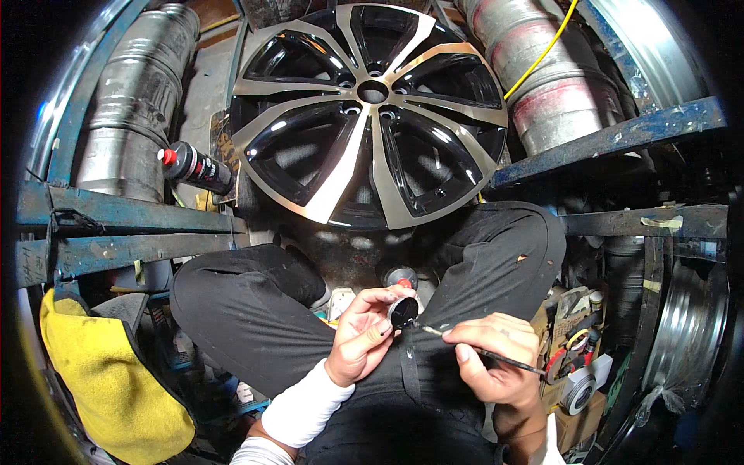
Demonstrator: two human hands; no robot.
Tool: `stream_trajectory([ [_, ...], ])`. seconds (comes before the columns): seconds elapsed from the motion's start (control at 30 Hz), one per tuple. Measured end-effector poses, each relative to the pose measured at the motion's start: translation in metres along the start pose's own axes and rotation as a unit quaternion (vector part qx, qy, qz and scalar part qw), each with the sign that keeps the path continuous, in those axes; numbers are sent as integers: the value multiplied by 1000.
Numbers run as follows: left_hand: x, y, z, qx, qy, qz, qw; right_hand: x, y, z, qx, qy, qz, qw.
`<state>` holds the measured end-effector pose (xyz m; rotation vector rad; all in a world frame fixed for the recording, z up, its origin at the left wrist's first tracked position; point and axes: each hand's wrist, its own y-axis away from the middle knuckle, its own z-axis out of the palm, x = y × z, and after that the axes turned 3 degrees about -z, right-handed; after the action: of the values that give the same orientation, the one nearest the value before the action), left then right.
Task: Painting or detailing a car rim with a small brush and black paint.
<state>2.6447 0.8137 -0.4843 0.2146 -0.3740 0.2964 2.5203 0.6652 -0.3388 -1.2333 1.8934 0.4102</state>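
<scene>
The left hand (360, 333) is closed around a small cup (400, 307), thumb on the near side and fingers on the far side, its dark mouth facing up toward the head. The right hand (500, 360) pinches a thin brush (432, 331) between thumb and fingers, much like a pen, with the dark handle running back beneath the palm. The brush tip lies at the cup's lower right edge; whether it touches the rim or dips inside is too small to tell. Both hands are over the lap, between the bent legs (504, 256), well apart from the wheel (350, 163), which lies face up beyond the knees. As for how far along things are, the cup is open and the brush is in hand, so I judge the work to be at the cup, perhaps loading the tip or wiping it off. On the wheel, the spokes show bright metal faces with glossy black between them, and no unfinished patch stands out from here; how much, if any, has been brushed cannot be told, and nothing is touching it with bristles now. A bottle (198, 167) with a red cap leans just beside the wheel at left, and a yellow cloth (116, 380) hangs at lower left, below the blue frame (139, 248); both are out of the hands.
</scene>
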Motion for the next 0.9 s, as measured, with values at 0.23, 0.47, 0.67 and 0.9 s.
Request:
stream_trajectory([
  [0.23,0,0,2,-15,43,3,999,1,1,5,17,-12,-9,1000],
  [0.47,-1,0,1,-3,15,3,1000,-1,-3,8,13,-2,-14,1000],
  [0.67,-1,0,1,-1,3,6,1000,-2,-3,8,22,11,-11,1000],
  [0.9,0,0,2,2,-10,7,1000,-1,-2,9,31,-2,-2,1000],
])
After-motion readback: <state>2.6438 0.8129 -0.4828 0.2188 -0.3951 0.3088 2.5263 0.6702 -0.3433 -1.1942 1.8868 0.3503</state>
